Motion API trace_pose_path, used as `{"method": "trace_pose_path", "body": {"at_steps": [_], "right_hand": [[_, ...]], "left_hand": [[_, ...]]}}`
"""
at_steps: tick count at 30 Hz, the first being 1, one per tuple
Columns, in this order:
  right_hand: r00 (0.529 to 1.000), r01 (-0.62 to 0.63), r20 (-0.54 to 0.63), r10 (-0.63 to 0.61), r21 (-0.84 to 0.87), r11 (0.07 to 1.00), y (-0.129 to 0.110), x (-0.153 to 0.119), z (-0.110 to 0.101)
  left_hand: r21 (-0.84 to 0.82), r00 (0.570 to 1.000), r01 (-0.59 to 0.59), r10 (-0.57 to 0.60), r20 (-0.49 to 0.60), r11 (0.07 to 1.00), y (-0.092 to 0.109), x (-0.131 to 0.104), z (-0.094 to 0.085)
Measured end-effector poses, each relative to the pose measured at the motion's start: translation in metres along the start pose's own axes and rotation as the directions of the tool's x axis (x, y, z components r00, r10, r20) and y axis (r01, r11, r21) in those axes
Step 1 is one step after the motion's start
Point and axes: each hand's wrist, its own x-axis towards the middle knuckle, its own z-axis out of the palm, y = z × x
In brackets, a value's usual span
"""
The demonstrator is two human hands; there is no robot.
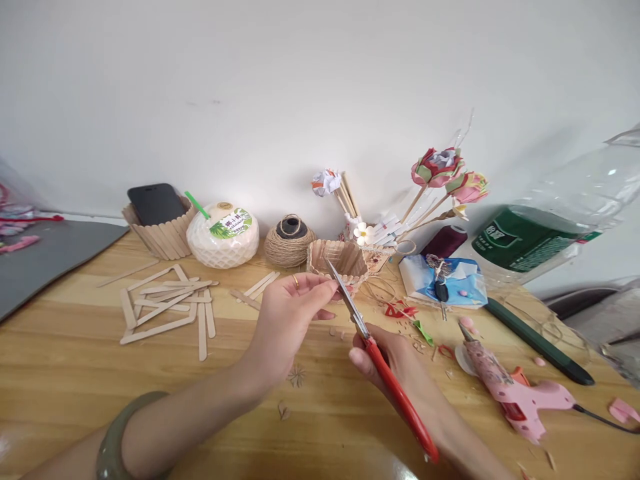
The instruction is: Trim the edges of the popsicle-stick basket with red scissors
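Observation:
My right hand [400,357] grips a pair of scissors [393,387] with red handles, its blades pointing up and to the left. The fingertips of my left hand [283,313] are pinched together beside the blades; what they hold, if anything, is too small to make out. Just behind the blades stands a small box of craft sticks [320,257], partly hidden by the left hand and the scissors. On the table below my hands lie a flower-like piece of thin brown strands [297,376] and a small brown scrap [283,410].
Loose craft sticks [160,327] lie at left, before a phone [156,203] in a craft-stick holder and a coconut [223,247]. Behind are a twine ball [287,245] and paper flowers [437,168]. A pink glue gun [530,398] and large bottle [525,240] occupy the right.

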Motion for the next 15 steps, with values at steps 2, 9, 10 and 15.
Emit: {"method": "trace_pose_path", "body": {"at_steps": [2, 9, 10, 15], "right_hand": [[1.0, -0.013, -0.006, 0.013, -0.008, 1.0, -0.0009, 0.0003, -0.0007], [1.0, 0.011, 0.019, -0.01, -0.039, 0.999, 0.0018, 0.0003, -0.001], [0.999, 0.017, 0.027, -0.016, -0.033, 0.999, 0.0025, 0.0, -0.0011], [0.999, 0.027, 0.039, -0.025, -0.027, 0.999, 0.0037, -0.0009, -0.0024]], "left_hand": [[0.033, 1.0, -0.001, 0.001, -0.002, 0.999, 0.0012, 0.0001, -0.0009], [0.108, 1.0, 0.001, -0.001, -0.005, 0.994, 0.0058, 0.0008, -0.0022], [0.107, 1.0, -0.003, 0.004, -0.004, 0.994, 0.0061, 0.0011, -0.0022], [0.086, 1.0, -0.008, 0.009, -0.01, 0.996, 0.005, 0.0015, -0.0021]]}}
